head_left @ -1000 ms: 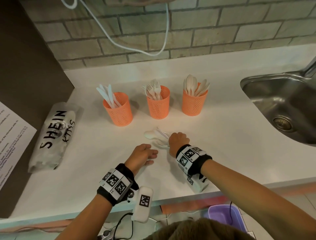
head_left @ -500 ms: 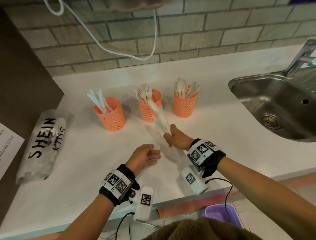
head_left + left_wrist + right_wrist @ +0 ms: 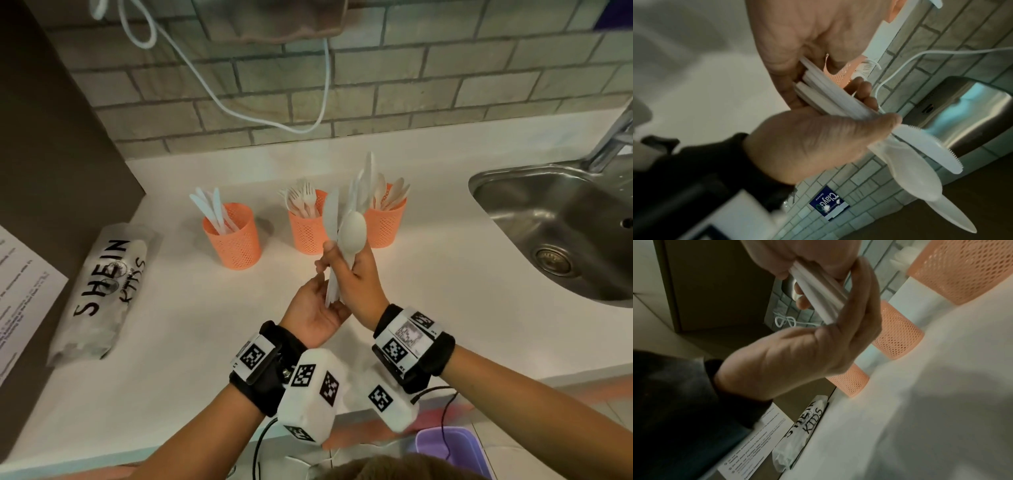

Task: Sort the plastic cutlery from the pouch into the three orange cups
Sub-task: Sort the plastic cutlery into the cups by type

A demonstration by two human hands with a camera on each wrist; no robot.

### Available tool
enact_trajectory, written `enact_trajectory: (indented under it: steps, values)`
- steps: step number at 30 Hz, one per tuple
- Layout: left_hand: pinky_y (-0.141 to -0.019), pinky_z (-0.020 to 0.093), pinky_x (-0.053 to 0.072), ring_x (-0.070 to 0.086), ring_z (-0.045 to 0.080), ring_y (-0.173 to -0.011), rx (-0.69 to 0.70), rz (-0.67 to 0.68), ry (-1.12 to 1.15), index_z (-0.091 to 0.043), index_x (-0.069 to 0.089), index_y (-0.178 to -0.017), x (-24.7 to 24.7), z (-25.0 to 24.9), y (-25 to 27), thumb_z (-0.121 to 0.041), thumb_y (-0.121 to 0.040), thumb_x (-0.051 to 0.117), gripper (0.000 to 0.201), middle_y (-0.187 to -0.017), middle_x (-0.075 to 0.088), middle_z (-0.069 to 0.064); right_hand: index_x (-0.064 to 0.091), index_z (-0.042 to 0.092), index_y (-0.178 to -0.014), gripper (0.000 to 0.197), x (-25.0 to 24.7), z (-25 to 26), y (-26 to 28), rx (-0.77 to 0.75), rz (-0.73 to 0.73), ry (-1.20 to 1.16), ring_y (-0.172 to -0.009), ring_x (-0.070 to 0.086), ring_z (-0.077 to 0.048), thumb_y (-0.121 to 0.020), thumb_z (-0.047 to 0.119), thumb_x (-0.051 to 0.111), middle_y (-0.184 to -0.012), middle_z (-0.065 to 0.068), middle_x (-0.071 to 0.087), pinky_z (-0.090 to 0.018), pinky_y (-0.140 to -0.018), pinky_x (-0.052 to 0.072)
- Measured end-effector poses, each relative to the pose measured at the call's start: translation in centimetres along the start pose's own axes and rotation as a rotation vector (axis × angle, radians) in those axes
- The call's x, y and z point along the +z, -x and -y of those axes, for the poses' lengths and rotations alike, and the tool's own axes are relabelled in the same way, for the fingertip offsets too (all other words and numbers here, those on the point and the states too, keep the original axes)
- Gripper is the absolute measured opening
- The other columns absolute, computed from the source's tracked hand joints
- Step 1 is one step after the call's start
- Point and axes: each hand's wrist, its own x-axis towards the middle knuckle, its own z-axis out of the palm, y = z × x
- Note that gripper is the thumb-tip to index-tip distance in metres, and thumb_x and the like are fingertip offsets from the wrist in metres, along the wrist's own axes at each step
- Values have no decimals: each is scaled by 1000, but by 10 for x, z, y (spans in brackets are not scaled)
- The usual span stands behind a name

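A bundle of white plastic cutlery is gripped upright in the right hand above the white worktop, with the handle ends resting in the upturned, loosely curved palm of the left hand. The three orange cups are lined up just behind the hands and already hold knives, forks and spoons. Bare worktop is bounded by the sink on the right and the pouch near the left edge.
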Motion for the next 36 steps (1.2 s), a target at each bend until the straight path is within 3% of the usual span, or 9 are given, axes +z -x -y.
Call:
enact_trajectory:
  steps: [2,4,9,14,19,24,28,31,36]
  values:
    - [-63,24,58,70,12,-75,18,3,23,-16,60,-94,4,2,2,-32,-100,34,30,-79,74,1,51,15,-99,11,3,-1,4,-17,-11,-6,-57,56,-4,-90,11,56,-71,-4,53,-20,-58,50]
    - [-60,22,57,70,9,-75,41,6,22,-18,59,-94,7,3,4,-34,-98,37,27,-73,74,-3,51,23,-93,24,3,-2,6,-9,-28,-22,-56,57,-3,-87,1,58,-69,-1,55,-20,-56,51]
    - [-66,21,48,59,7,-89,60,-41,27,-25,58,-101,8,12,1,-36,-97,39,22,-92,66,-6,57,-1,-86,20,2,-5,8,41,-93,-19,-59,58,-11,-72,1,73,-65,-5,58,-21,-57,53]
    - [-65,21,44,54,10,-75,74,-161,-65,-22,59,-92,-2,17,-12,-33,-98,40,22,-86,61,-1,60,17,-72,26,-2,5,8,55,-59,-25,-61,62,-5,-74,-7,70,-70,0,64,-25,-64,55]
    - [-89,29,45,56,17,-100,14,-91,-73,-15,55,-113,-4,16,-18,-25,-99,36,26,-109,61,6,63,15,-73,18,-2,-2,4,62,-107,-52,-67,65,-15,-74,-1,72,-75,-8,69,-36,-74,58]
    - [-80,31,48,58,19,-94,37,-21,-148,-11,55,-104,0,18,-16,-17,-100,30,26,-100,61,10,57,7,-69,17,-6,-12,3,103,-98,-46,-48,57,-8,-81,7,68,-54,-8,56,-20,-58,50]
    - [-83,33,48,59,20,-94,-1,-13,-210,-14,55,-103,-4,20,-13,-23,-101,31,26,-102,62,9,55,11,-68,21,-7,-21,2,252,-69,-54,-44,56,-13,-86,18,64,-41,5,51,-29,-57,50]
    - [-83,34,45,55,23,-95,-51,-3,-527,-16,58,-96,-6,11,-5,-25,-99,34,25,-100,61,9,51,12,-73,21,-14,-17,-9,313,7,-149,-38,47,-12,-91,20,56,-39,6,42,-30,-52,48]
    - [-82,27,46,59,16,-91,380,-143,-917,-12,62,-102,-4,-30,10,-7,-92,46,20,-99,67,3,50,11,-76,20,-32,-12,-23,364,234,-94,-37,37,-10,-94,21,51,-43,5,38,-23,-43,40]
